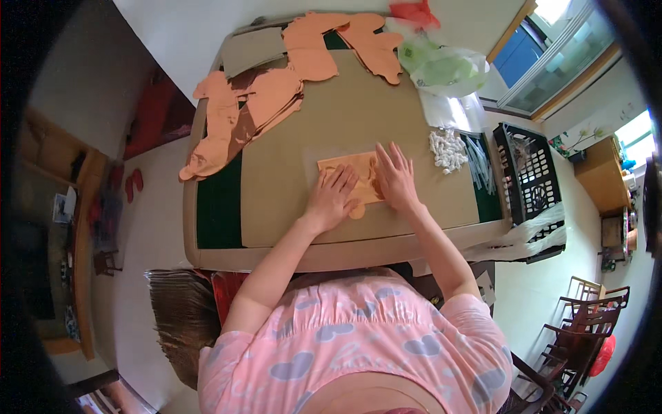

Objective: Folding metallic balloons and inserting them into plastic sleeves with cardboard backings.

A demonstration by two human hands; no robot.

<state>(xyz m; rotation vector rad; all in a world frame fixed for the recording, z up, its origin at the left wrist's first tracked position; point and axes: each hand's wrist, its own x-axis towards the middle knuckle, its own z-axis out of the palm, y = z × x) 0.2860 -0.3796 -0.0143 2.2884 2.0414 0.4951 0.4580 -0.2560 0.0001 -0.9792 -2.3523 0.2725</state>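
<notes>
Fingers of both hands lie spread and flat, gripping nothing: the left hand (332, 195) and right hand (395, 176) press side by side on an orange sheet (343, 168) at the middle of a brown cardboard-covered table (289, 172). More orange cut-outs (258, 103) are piled at the far left; a black basket (527, 176) stands at the right.

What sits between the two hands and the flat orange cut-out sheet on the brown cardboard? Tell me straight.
Nothing visible. The left hand and right hand both lie flat, palms down, directly on the flat orange cut-out sheet, which rests on the brown cardboard sheet covering the table. The white small pieces lie off to the right.
</notes>
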